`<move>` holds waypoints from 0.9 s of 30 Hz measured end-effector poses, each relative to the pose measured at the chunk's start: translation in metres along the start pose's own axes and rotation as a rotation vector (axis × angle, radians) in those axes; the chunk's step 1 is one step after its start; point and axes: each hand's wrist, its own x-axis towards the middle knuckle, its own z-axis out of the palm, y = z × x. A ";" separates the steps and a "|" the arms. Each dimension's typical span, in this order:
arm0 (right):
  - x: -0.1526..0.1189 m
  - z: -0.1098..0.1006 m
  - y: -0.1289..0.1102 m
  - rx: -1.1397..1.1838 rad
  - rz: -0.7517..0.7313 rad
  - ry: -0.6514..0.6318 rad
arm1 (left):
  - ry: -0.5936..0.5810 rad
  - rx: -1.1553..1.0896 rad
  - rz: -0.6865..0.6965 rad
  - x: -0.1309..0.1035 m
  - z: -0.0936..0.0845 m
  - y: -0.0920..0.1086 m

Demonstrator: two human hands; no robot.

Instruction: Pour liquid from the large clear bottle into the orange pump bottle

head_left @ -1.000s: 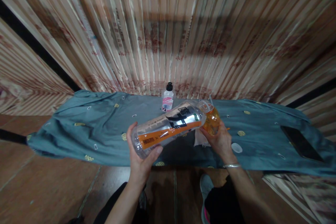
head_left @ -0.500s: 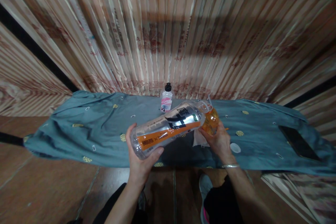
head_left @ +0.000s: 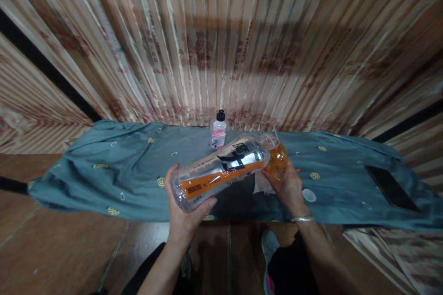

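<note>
Striped curtains [head_left: 221,55] hang on the far side, behind one blue cloth [head_left: 131,170]. One big bottle [head_left: 218,173] tilts over the middle; the left hand [head_left: 187,219] grips its bottom, thumb and fingers wide apart. Its top is at one orange jar [head_left: 277,159], with the right hand [head_left: 286,189] curled around it. One small bottle [head_left: 218,133] stands far; one lid [head_left: 309,195] and one phone [head_left: 391,189] lie right.

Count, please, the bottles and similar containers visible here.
3: a large clear bottle, tilted in the left hand; an orange container in the right hand; and a black-topped bottle upright on the cloth, beyond them. Others may be hidden.
</note>
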 end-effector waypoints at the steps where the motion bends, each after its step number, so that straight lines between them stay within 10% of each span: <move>1: 0.000 0.000 0.000 -0.004 -0.007 -0.006 | -0.004 0.007 -0.002 0.000 -0.001 -0.001; 27: 0.000 -0.001 -0.001 0.028 0.039 -0.010 | -0.065 0.051 0.034 0.007 -0.012 -0.012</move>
